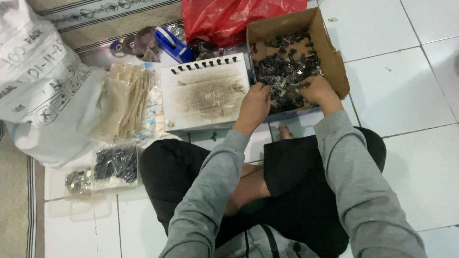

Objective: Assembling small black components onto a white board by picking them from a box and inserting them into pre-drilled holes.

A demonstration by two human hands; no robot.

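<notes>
I sit cross-legged on a tiled floor. A brown cardboard box (334,57) in front of me holds several small dark parts (282,62). My left hand (255,105) reaches into the box's near left corner, fingers curled down among the parts. At the near edge of the pile my right hand (318,91) also rests, fingers bent into the parts. Whether either hand has pinched a part is hidden by the fingers. Left of the box lies a white board (205,95) with a row of dark pieces set along its far edge.
Clear bags of pale strips (131,98) and dark parts (116,164) lie at the left. A big white printed sack (40,81) fills the far left. A red plastic bag (229,16) and a blue tape dispenser (173,44) lie behind the board.
</notes>
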